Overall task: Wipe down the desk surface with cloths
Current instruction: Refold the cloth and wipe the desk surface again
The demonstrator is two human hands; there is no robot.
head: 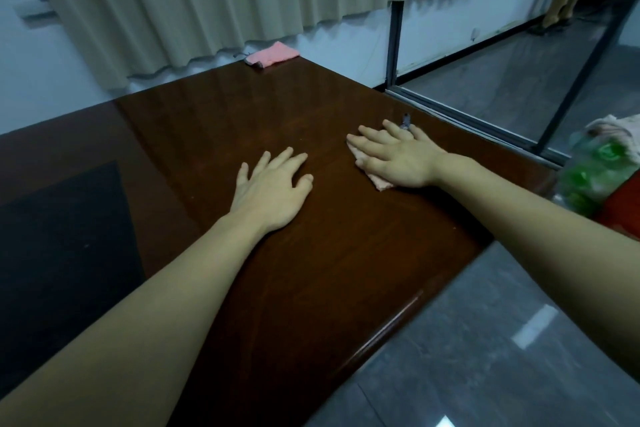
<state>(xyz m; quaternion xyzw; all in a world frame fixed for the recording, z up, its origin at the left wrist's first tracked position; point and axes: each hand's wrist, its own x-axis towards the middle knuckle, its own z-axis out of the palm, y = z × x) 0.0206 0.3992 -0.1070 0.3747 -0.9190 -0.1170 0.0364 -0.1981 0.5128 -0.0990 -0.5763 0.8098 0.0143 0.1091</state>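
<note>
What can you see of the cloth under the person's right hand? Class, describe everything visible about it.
The cloth under the right hand is pale pink and looks like soft towelling. It lies flat on the dark brown desk, near its right edge. The right hand presses on it with straight, spread fingers, covering most of it; only its left edge and near corner show. A small grey tag or loop sticks out beyond the fingertips.

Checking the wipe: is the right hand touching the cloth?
Touching. The head view shows the right hand pressed flat on the cloth, which peeks out beneath it.
</note>
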